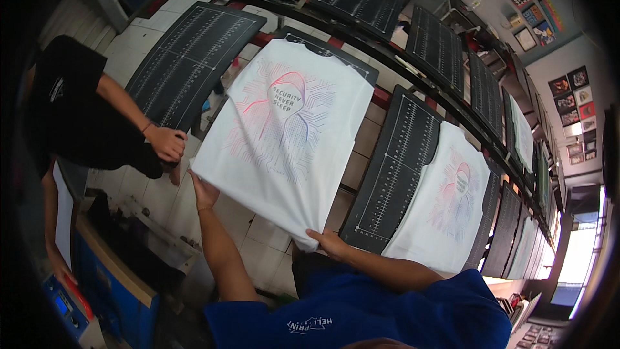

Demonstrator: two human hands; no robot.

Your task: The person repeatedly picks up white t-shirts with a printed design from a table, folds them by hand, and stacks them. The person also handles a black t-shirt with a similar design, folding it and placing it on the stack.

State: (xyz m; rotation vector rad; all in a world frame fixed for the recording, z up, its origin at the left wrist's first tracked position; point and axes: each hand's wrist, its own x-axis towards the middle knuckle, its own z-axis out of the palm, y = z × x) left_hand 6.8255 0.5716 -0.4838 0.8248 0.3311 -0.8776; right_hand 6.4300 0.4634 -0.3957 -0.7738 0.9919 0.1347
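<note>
Gripping the near hem of the white printed T-shirt, the person's two hands work at the edge of the dark printing platen that carries it; the left hand pinches the shirt's near-left corner, fingers curled under the cloth, and the right hand pinches the near-right corner where the fabric bunches into a point; the far end of the shirt lies over the platen's far edge, with the dark board showing only as a strip there. To do this well, I judge, both corners should be kept level and under even tension, so the soft knit comes off flat and the printed face neither folds onto itself nor drags across the board.

The shirt is thin, matt cotton-like cloth, limp at the hem and smooth over the board; its print is a fine fan of red and blue lines around a rounded head-like shape. Neighbouring platens are flat, rigid, dark rectangles ruled with pale grid marks; a second printed shirt lies on a platen to the right. A co-worker's hand, closed loosely, rests near the shirt's left edge; pale square tiles show below.
</note>
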